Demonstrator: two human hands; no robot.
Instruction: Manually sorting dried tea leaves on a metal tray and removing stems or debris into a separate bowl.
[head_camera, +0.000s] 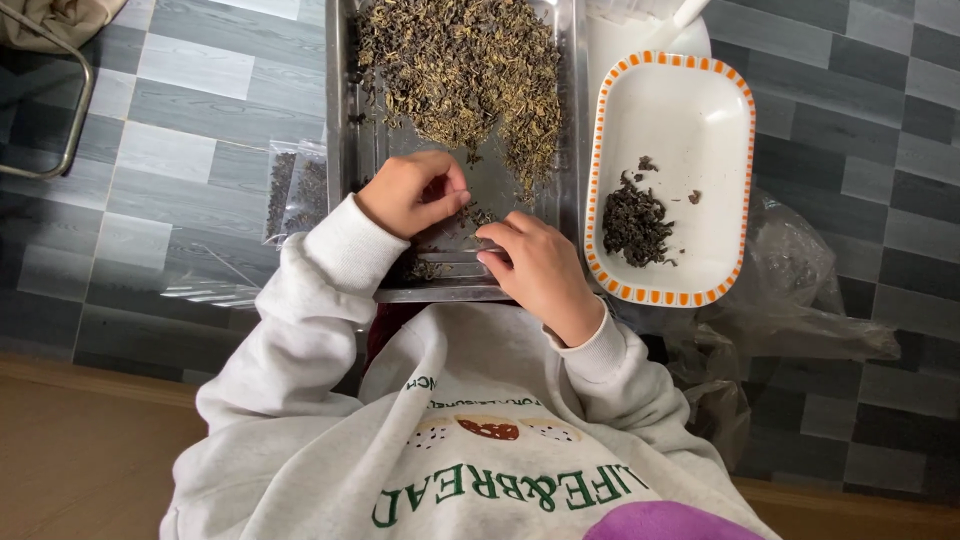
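Floor (200, 110): grey tiles in mixed light and dark shades, filling most of the frame on both sides. Strip of brown wooden flooring (90, 440) along the lower left, with a thinner strip at lower right.

Upper left corner: curved metal tube (78, 110), part of a frame, with beige cloth (60, 18) above it.

Left of centre: small clear bag (297, 190) lying flat on the tiles, dark dried leaves inside.

Right of centre: crumpled clear plastic bag (800, 290) on the floor, running toward the lower right.

Top, right of centre: white container (625, 30), partly cut off by the frame edge.

Bottom centre: light grey sweatshirt (480, 440) with printed lettering; purple patch (665, 522) at the bottom edge.
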